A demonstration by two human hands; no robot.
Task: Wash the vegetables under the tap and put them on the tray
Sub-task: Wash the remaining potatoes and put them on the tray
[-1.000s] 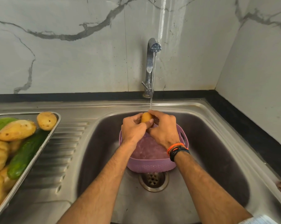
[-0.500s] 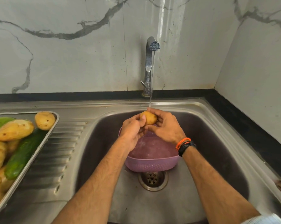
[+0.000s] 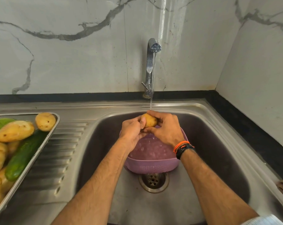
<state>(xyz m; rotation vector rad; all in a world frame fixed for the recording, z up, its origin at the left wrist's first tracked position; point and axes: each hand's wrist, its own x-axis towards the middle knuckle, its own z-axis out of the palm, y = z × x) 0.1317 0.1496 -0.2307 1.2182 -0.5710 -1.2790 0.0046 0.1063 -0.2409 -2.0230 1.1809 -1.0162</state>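
Potato (image 3: 148, 120) sits under the tap (image 3: 151, 62) stream, gripped by both hands: left hand (image 3: 132, 131) and right hand (image 3: 166, 127) each have fingers curled round it, above the purple colander (image 3: 151, 163) in the sink (image 3: 218, 135). Tray (image 3: 53, 127) at left, on the drainboard, holds potatoes and a cucumber (image 3: 23, 155).
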